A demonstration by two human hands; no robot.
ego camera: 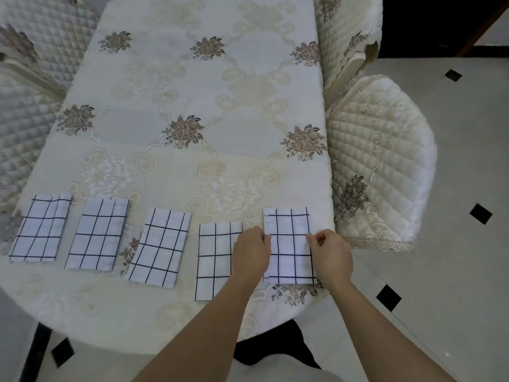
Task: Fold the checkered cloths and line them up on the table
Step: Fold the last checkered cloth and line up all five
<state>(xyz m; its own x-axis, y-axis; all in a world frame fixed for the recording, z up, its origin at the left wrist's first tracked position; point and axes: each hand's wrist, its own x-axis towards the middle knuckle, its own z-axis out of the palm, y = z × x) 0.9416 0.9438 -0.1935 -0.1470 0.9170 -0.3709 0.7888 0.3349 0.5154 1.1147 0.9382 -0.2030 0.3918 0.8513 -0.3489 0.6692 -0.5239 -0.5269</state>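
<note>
Several folded white cloths with black grid lines lie in a row along the near edge of the table (pixel 192 86). From the left they are the first cloth (pixel 40 228), a second cloth (pixel 97 234), a third cloth (pixel 159 248) and a fourth cloth (pixel 214 260). The rightmost cloth (pixel 289 244) lies flat near the table's right edge. My left hand (pixel 250 252) pinches its left edge and partly covers the fourth cloth. My right hand (pixel 332 256) pinches its right edge.
A cream floral tablecloth covers the table. Quilted cream chairs stand at the right (pixel 380 161), far right (pixel 347 37) and left (pixel 30 78). The floor (pixel 454 133) is pale tile with black diamonds. The table's right edge runs close beside the rightmost cloth.
</note>
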